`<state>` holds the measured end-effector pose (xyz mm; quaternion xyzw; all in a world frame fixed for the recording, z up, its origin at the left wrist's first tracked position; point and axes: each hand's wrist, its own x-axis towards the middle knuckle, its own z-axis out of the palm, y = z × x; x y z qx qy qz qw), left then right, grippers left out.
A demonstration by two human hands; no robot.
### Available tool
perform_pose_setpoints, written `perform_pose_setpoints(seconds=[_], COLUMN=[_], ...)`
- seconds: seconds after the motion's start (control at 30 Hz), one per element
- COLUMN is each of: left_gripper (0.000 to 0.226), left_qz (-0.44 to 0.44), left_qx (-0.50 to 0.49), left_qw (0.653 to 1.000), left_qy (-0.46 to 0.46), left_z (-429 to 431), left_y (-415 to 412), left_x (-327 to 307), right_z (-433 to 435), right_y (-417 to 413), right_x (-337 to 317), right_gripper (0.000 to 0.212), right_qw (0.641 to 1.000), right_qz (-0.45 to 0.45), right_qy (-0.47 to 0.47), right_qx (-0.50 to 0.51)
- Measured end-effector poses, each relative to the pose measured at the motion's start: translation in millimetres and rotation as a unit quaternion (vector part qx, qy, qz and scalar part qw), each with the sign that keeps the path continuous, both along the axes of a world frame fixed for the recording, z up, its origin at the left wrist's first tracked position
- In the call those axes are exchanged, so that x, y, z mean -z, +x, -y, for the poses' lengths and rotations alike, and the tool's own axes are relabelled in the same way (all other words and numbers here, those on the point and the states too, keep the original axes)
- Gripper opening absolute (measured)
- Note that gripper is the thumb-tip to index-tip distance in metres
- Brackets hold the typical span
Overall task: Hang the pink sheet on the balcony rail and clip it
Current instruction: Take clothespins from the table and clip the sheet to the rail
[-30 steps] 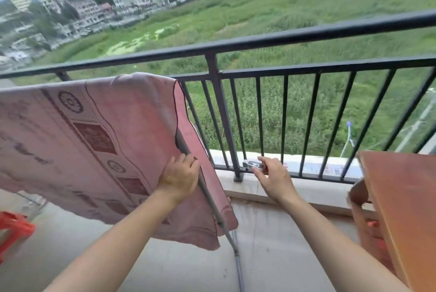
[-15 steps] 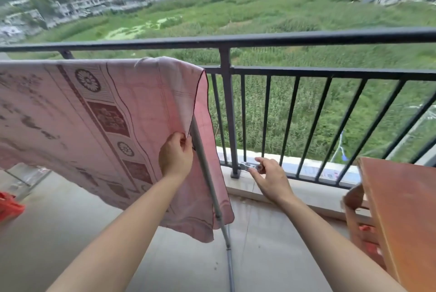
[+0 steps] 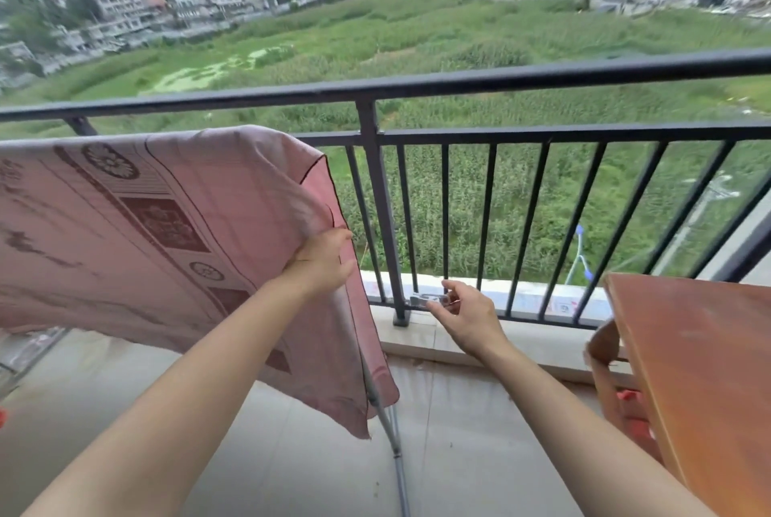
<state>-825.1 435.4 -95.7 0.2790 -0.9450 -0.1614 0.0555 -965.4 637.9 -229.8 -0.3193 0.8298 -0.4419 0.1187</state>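
- The balcony rail (image 3: 542,76) crosses the whole frame from left to right, with its vertical bars filling the middle and right below it.
- The pink sheet (image 3: 146,237) takes up the left half of the frame. It is draped over a support at its top edge, just inside the railing; we cannot tell whether that support is the rail's lower bar or a separate rack, though a thin grey pole (image 3: 396,458) runs down from under its right edge.
- A wooden table (image 3: 701,370) sits at the lower right, well apart from the sheet.
- Our left hand (image 3: 321,262), centre frame, is closed on the sheet's right edge, pinching the fabric and holding it out.
- Our right hand (image 3: 463,312), just right of centre, has its fingers closed on a small metal clip (image 3: 425,300) sitting at the bottom bar beside the post's foot.
- We judge the hanging is largely done and fetching the clip is the step in hand.
- Next we need to free the clip from the bar, carry it up to the sheet's edge, and squeeze it open over fabric and support while the left hand holds the cloth taut.
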Motion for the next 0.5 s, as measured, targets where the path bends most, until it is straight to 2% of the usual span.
perform_pose_setpoints(seconds=[0.07, 0.13, 0.2, 0.27, 0.3, 0.33, 0.4, 0.43, 0.5], left_gripper=[0.037, 0.026, 0.028, 0.048, 0.064, 0.081, 0.104, 0.107, 0.100], left_qz=[0.080, 0.128, 0.145, 0.155, 0.188, 0.232, 0.311, 0.345, 0.404], left_qx=[0.099, 0.206, 0.301, 0.346, 0.342, 0.322, 0.266, 0.248, 0.235], left_qw=[0.986, 0.943, 0.852, 0.759, 0.733, 0.721, 0.723, 0.730, 0.736], left_qy=[-0.105, -0.227, -0.404, -0.530, -0.557, -0.569, -0.556, -0.535, -0.490], left_z=[2, 5, 10, 15, 16, 19, 18, 16, 9], left_y=[0, -1, -6, -14, -17, -21, -28, -30, -33], left_x=[-2, -10, -22, -33, -38, -42, -47, -49, -52], right_z=[1, 3, 5, 7, 8, 9, 11, 12, 13], right_y=[0, -2, -3, -4, -5, -4, -3, -2, -1], right_x=[0, 0, -1, -4, -6, -7, -8, -8, -8], right_gripper=[0.056, 0.055, 0.054, 0.053, 0.052, 0.052, 0.053, 0.053, 0.054], right_qw=[1.000, 1.000, 1.000, 1.000, 1.000, 1.000, 1.000, 1.000, 1.000], right_qz=[0.006, 0.004, 0.002, -0.005, -0.009, -0.011, -0.012, -0.013, -0.015], right_qy=[-0.004, -0.005, -0.006, -0.006, -0.007, -0.008, -0.012, -0.014, -0.013], right_qx=[-0.001, -0.002, 0.000, 0.006, 0.009, 0.010, 0.012, 0.012, 0.006])
